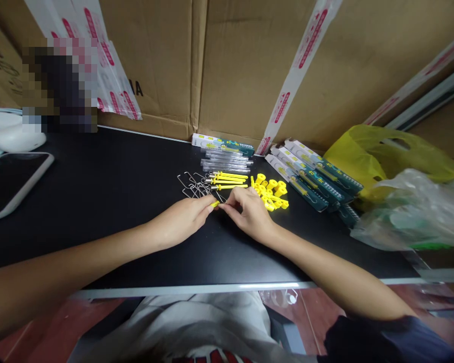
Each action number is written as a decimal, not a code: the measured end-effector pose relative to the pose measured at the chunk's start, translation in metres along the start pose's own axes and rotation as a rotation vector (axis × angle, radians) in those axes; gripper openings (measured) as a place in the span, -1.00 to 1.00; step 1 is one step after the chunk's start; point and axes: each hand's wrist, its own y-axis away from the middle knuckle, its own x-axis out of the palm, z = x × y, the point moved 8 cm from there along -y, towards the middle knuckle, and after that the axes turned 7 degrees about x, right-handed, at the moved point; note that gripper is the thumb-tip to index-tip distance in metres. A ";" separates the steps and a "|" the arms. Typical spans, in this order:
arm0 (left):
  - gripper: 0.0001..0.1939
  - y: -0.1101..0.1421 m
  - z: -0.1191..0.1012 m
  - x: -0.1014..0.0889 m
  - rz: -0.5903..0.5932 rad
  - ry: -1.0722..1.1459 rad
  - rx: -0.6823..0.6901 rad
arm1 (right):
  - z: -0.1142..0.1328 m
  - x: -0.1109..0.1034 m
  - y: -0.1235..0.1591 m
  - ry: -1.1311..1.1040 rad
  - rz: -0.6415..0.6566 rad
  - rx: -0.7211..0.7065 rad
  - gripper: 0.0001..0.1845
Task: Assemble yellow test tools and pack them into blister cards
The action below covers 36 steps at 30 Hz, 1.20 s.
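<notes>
My left hand [183, 221] pinches a small yellow plastic piece [215, 203] between thumb and fingers. Close against it, my right hand [254, 214] grips a thin bent metal wire [222, 198], its fingertips almost touching those of the left. Just beyond the left hand lies a tangle of metal wire hooks [191, 185]. Several yellow rods with metal ends [230, 177] rest above both hands. Loose yellow plastic parts [274, 190] are heaped beside the right hand. Whether wire and yellow piece are joined is hidden by my fingers.
Clear tubes [227, 162] lie behind the rods, with a printed box [221, 143] behind them. More printed boxes [306, 176] are stacked at right, near yellow [348, 151] and clear plastic bags [408, 212]. A phone [15, 181] lies left. Large cardboard [242, 65] walls the back.
</notes>
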 end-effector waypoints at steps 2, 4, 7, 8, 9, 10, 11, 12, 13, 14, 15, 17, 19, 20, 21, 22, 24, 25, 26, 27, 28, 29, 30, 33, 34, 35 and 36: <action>-0.77 -0.001 0.002 0.002 0.007 -0.017 -0.008 | -0.001 0.000 -0.001 -0.006 -0.005 0.017 -0.72; -0.77 0.000 0.004 0.003 0.004 -0.038 -0.014 | -0.001 0.000 -0.001 -0.021 -0.010 0.025 -0.72; -0.76 0.002 0.005 0.004 0.003 -0.065 -0.018 | 0.000 -0.002 0.000 -0.047 -0.031 0.023 -0.73; -0.76 0.002 0.004 0.004 0.006 -0.071 -0.018 | 0.001 -0.002 0.000 -0.049 -0.041 0.020 -0.73; -0.76 0.003 0.003 0.003 0.001 -0.074 -0.019 | 0.002 -0.003 0.001 -0.046 -0.049 0.014 -0.73; -0.77 0.004 0.002 0.002 -0.012 -0.063 -0.019 | 0.003 -0.004 0.001 -0.038 -0.060 0.007 -0.73; -0.77 0.005 0.000 0.000 -0.028 -0.044 -0.019 | 0.004 -0.005 0.002 -0.029 -0.070 -0.003 -0.72; -0.77 0.006 -0.001 -0.002 -0.049 -0.017 -0.020 | 0.005 -0.007 0.002 -0.020 -0.082 -0.017 -0.71; -0.78 0.006 -0.002 -0.003 -0.068 0.018 -0.019 | 0.007 -0.008 0.002 -0.013 -0.095 -0.033 -0.71; -0.79 0.007 -0.003 -0.004 -0.087 0.055 -0.016 | 0.007 -0.009 0.003 -0.009 -0.103 -0.046 -0.70; -0.81 0.007 -0.003 -0.005 -0.104 0.089 -0.012 | 0.008 -0.010 0.003 -0.007 -0.108 -0.056 -0.70; -0.88 0.007 -0.002 -0.005 -0.128 0.142 -0.002 | 0.009 -0.010 0.004 -0.003 -0.116 -0.073 -0.69; -0.95 0.007 -0.001 -0.005 -0.140 0.165 0.003 | 0.009 -0.010 0.004 0.009 -0.127 -0.089 -0.69; -0.97 0.006 -0.001 -0.004 -0.142 0.170 0.005 | 0.010 -0.011 0.004 0.016 -0.138 -0.101 -0.69; -0.97 0.006 -0.001 -0.004 -0.140 0.174 0.008 | 0.010 -0.011 0.005 0.023 -0.149 -0.114 -0.68; -0.96 0.006 -0.001 -0.003 -0.140 0.176 0.013 | 0.011 -0.011 0.005 0.028 -0.160 -0.127 -0.68; -0.95 0.005 -0.002 -0.003 -0.144 0.181 0.019 | 0.012 -0.011 0.006 0.030 -0.177 -0.145 -0.68; -0.95 0.005 -0.002 -0.003 -0.151 0.181 0.020 | 0.012 -0.011 0.006 0.030 -0.181 -0.150 -0.69; -0.95 0.005 -0.002 -0.003 -0.155 0.180 0.019 | 0.011 -0.010 0.006 0.030 -0.185 -0.150 -0.69; -0.95 0.006 -0.001 -0.003 -0.164 0.177 0.015 | 0.011 -0.010 0.007 0.031 -0.189 -0.148 -0.69; -0.95 0.006 -0.001 -0.003 -0.173 0.178 0.014 | 0.011 -0.009 0.007 0.032 -0.193 -0.144 -0.69; -0.94 0.006 0.000 -0.002 -0.177 0.183 0.015 | 0.010 -0.009 0.008 0.032 -0.196 -0.137 -0.69; -0.92 0.006 0.000 -0.002 -0.175 0.188 0.023 | 0.010 -0.009 0.008 0.032 -0.198 -0.129 -0.69; -0.89 0.007 0.000 -0.002 -0.190 0.230 0.035 | 0.010 -0.009 0.009 0.025 -0.205 -0.112 -0.68; -0.89 0.007 0.000 -0.002 -0.191 0.248 0.038 | 0.010 -0.010 0.009 0.021 -0.210 -0.113 -0.68; -0.89 0.008 -0.001 -0.001 -0.190 0.262 0.041 | 0.011 -0.011 0.009 0.018 -0.216 -0.119 -0.68; -0.89 0.008 -0.003 -0.001 -0.186 0.268 0.047 | 0.012 -0.012 0.009 0.014 -0.222 -0.127 -0.69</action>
